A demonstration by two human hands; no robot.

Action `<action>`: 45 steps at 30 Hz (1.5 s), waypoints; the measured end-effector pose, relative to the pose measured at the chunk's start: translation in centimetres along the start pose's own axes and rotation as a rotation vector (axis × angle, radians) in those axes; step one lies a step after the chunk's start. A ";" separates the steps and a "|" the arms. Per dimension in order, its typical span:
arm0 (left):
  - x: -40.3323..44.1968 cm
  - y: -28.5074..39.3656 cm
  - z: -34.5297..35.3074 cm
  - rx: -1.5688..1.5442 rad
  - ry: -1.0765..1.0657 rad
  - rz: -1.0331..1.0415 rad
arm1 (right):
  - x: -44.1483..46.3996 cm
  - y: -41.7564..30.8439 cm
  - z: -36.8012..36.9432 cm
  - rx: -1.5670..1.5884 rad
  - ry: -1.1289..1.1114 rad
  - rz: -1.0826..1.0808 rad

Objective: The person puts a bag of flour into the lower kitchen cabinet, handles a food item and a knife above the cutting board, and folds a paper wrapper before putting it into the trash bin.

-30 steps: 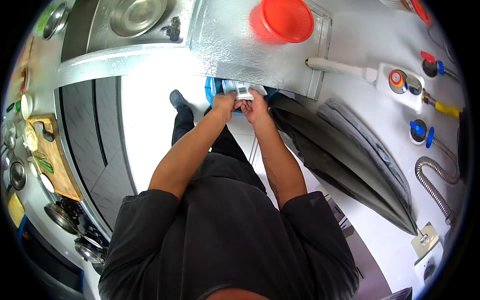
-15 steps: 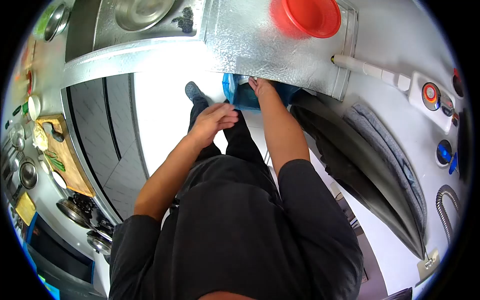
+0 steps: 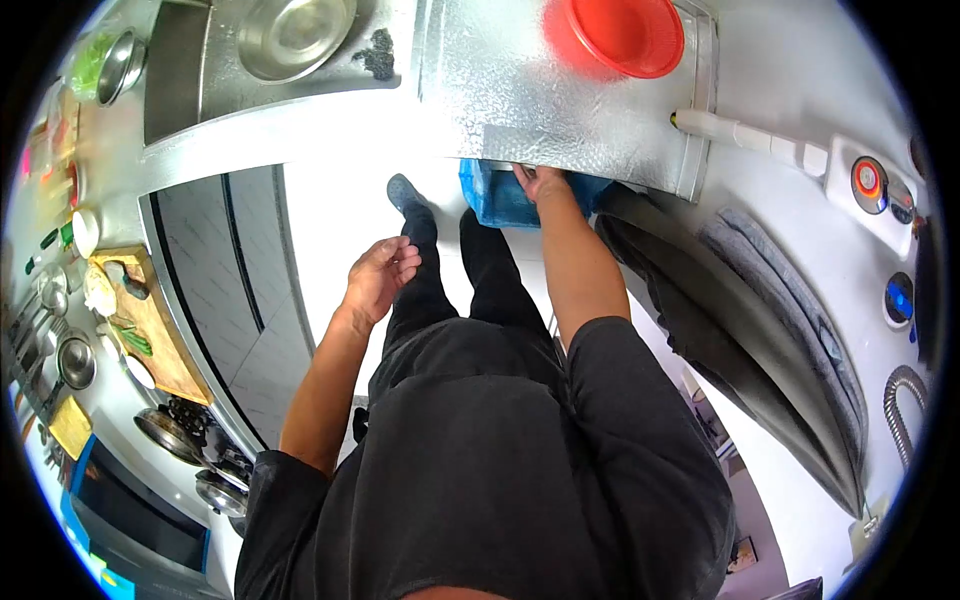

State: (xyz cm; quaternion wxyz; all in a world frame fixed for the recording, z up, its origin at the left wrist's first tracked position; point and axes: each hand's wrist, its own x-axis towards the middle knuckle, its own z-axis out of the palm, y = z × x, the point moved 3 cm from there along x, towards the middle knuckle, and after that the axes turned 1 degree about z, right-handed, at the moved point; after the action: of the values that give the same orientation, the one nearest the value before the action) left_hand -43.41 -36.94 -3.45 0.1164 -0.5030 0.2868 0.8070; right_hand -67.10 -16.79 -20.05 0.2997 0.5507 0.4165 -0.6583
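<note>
My left hand (image 3: 377,278) hangs in front of my left leg, with nothing in it and its fingers loosely bent and apart. Reaching down to the counter's front edge, my right hand (image 3: 541,184) is over a bin lined with a blue plastic bag (image 3: 510,212). The visible fingers of that hand look spread, and no object shows in them. Part of the bag and its inside is hidden beneath the counter (image 3: 470,100).
A red plastic basket (image 3: 640,45) stands on the counter. Left of it, a metal basin (image 3: 290,45) sits in the sink (image 3: 225,70). Grey cloths (image 3: 790,300) hang at my right. A wooden cutting board (image 3: 170,340) with vegetables lies on the left counter.
My left hand has moved down and left, away from the bin. My right hand stays at the counter edge above the blue bag. The view has shifted slightly.
</note>
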 end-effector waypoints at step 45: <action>-10.2 20.8 18.6 -0.424 -0.462 0.475 | -38.0 -0.9 20.4 -1.319 -0.882 -1.916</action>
State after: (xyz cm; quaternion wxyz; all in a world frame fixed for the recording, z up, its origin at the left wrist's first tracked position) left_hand -62.38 -41.96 18.85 -0.1186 -0.2407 0.1881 0.9448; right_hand -69.39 -36.73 18.13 0.0325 -0.4984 0.7655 -0.4058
